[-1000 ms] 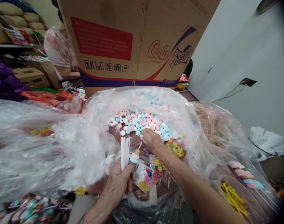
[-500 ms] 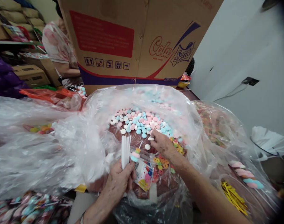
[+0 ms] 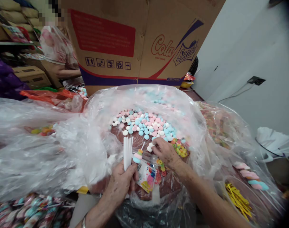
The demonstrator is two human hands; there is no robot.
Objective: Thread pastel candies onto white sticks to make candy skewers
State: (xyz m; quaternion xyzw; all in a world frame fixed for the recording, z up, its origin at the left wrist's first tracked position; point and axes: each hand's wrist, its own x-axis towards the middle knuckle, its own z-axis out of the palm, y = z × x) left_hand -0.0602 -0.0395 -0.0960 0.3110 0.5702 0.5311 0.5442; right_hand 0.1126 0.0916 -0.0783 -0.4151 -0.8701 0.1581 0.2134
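Note:
My left hand point(image 3: 122, 185) grips a bundle of white sticks point(image 3: 127, 152) upright, together with one stick carrying stacked blue, pink and orange candies point(image 3: 137, 156). My right hand point(image 3: 164, 152) lies on the brown surface inside a big clear plastic bag point(image 3: 92, 133), its fingertips pinching a white disc candy point(image 3: 150, 147). Just beyond its fingers lies a heap of pink, blue and white disc candies point(image 3: 146, 123). Ring-shaped colourful candies point(image 3: 179, 148) sit beside the right hand. A small printed wrapper point(image 3: 146, 175) lies between both hands.
A large cardboard box point(image 3: 135, 41) stands behind the bag. Another person in a floral top point(image 3: 55, 47) works at the far left. Yellow twist ties point(image 3: 238, 199) and pink-blue candies point(image 3: 250, 179) lie at right, wrapped candies point(image 3: 28, 212) at bottom left.
My right hand has drawn back from the candy heap toward me and the stick, bringing a white disc candy with it. My left hand has kept the sticks still.

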